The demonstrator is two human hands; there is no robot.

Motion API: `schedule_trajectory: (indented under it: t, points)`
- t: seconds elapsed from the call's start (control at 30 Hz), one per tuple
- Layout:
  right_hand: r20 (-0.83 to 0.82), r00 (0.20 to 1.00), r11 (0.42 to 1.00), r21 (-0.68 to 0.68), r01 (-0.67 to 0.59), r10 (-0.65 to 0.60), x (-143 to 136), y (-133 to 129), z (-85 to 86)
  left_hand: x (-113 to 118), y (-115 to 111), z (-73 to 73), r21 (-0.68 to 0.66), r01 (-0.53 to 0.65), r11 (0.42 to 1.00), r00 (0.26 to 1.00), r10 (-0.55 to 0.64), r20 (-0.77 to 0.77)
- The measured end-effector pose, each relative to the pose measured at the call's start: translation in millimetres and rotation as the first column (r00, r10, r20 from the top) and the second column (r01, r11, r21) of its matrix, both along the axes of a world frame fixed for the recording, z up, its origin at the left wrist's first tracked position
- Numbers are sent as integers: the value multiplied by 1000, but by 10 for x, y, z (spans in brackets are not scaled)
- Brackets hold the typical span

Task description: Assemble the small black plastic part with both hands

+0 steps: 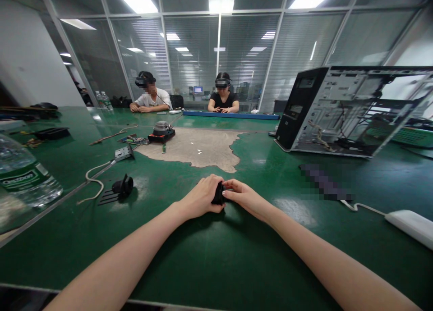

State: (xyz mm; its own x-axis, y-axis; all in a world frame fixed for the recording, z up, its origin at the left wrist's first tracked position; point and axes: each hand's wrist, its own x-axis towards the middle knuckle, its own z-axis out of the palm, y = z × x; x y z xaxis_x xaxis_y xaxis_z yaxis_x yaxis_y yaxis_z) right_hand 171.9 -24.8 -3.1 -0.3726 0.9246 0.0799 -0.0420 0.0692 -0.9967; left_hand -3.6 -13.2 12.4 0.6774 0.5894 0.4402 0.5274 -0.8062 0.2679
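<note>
Just above the green table, my left hand is closed around a small black part, gripping it from the left. My right hand pinches the same part from the right, thumb and fingertips on its edge. Fingers cover much of the part, so its exact kind is hard to tell. To the left, a black plastic piece with a round flange and several thin prongs lies on the table. A metal connector box with a pale cable is behind it.
An opened computer case stands at the right. A white power strip lies nearer, a water bottle at the left. A black-and-red device sits by a bare patch in the table covering. Two people sit across the table.
</note>
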Motion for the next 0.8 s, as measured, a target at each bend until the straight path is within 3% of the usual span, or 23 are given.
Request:
schedule_trajectory:
  t: [0.17,0.6,0.8]
  points:
    - [-21,996,996,7,-92,92,22,-48,70,-8,-8,12,-31,5,999,1000,-5,2]
    - [11,1000,1000,22,22,-22,-14,-10,17,-5,-9,4,-4,4,1000,1000,-4,-6]
    - [-26,996,996,20,-84,85,11,-41,56,-10,-10,15,-30,4,1000,1000,-4,3]
